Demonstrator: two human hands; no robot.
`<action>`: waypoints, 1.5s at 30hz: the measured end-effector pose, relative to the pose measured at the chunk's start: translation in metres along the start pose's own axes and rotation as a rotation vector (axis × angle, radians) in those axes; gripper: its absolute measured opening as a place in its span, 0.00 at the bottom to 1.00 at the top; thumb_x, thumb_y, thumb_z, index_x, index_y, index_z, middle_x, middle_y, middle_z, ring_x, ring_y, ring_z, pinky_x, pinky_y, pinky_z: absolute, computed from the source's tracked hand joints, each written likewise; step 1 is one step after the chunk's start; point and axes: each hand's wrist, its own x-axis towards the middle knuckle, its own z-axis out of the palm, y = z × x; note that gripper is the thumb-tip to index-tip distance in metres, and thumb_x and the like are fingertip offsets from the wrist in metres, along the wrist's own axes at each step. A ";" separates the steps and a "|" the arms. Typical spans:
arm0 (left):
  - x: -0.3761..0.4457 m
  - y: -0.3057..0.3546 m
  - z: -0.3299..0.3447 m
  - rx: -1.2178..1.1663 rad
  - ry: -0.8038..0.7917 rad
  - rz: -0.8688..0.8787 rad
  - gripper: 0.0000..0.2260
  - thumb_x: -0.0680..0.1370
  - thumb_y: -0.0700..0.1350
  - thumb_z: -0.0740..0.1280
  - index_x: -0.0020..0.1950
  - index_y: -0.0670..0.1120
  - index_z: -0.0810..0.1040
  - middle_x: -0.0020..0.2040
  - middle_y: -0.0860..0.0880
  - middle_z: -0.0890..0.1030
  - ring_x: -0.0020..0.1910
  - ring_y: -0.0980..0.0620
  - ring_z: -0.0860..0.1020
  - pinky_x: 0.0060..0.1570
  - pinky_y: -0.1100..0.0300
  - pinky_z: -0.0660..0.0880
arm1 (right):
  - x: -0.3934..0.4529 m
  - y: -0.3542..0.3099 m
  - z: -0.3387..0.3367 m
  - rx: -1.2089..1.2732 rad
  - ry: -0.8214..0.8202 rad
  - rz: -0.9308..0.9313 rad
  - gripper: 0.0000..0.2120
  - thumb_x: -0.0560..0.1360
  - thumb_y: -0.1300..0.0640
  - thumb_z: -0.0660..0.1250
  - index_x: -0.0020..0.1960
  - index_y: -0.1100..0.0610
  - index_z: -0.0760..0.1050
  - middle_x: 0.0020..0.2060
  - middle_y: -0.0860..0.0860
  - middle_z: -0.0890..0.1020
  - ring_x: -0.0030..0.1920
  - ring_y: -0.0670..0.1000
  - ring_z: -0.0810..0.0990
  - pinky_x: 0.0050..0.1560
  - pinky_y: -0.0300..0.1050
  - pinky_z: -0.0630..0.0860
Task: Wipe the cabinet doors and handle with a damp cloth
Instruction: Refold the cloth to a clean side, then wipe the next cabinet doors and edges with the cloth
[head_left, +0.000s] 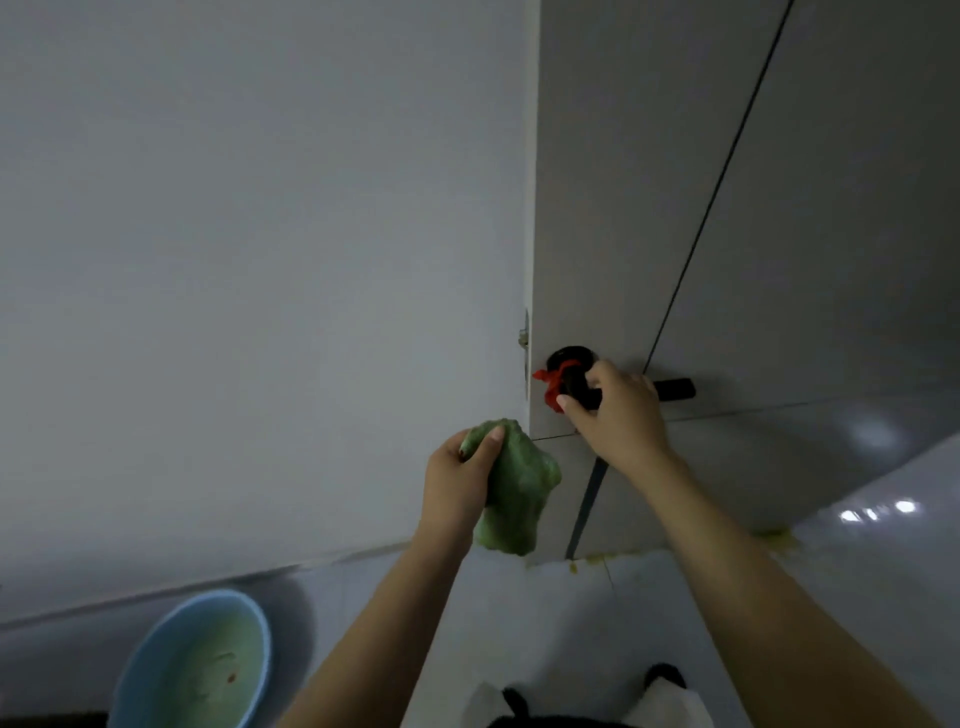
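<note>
Green cloth (514, 488) x1, left hand (457, 483) grip clutching | right hand (618, 415) grip around handle (576, 376) x1 | basin (156, 670) x1

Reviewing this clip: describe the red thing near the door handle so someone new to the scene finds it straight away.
Start at the tall grey door on the right and follow its left edge down to the black handle gripped by the right hand. The red ribbon is tied around that handle's neck, by the fingertips. It is the only red item there.
</note>
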 end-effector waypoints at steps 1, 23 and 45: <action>-0.002 0.001 -0.003 0.010 -0.030 0.000 0.05 0.78 0.47 0.67 0.43 0.51 0.80 0.42 0.50 0.83 0.44 0.52 0.80 0.48 0.53 0.79 | 0.000 -0.003 -0.001 0.004 -0.004 0.026 0.19 0.75 0.45 0.66 0.57 0.58 0.71 0.54 0.55 0.79 0.56 0.58 0.72 0.54 0.50 0.72; -0.092 -0.017 0.033 0.121 -0.370 0.099 0.04 0.78 0.47 0.67 0.45 0.49 0.80 0.43 0.48 0.82 0.44 0.51 0.80 0.42 0.59 0.77 | -0.213 0.078 -0.065 0.176 0.082 0.037 0.09 0.74 0.55 0.70 0.53 0.57 0.77 0.50 0.49 0.78 0.63 0.52 0.71 0.71 0.54 0.59; -0.311 -0.067 0.160 0.368 -1.278 0.291 0.04 0.78 0.48 0.65 0.45 0.53 0.78 0.44 0.51 0.81 0.45 0.53 0.80 0.48 0.57 0.80 | -0.466 0.094 -0.130 0.324 0.990 0.625 0.06 0.79 0.57 0.61 0.50 0.47 0.73 0.45 0.42 0.78 0.45 0.41 0.77 0.41 0.30 0.73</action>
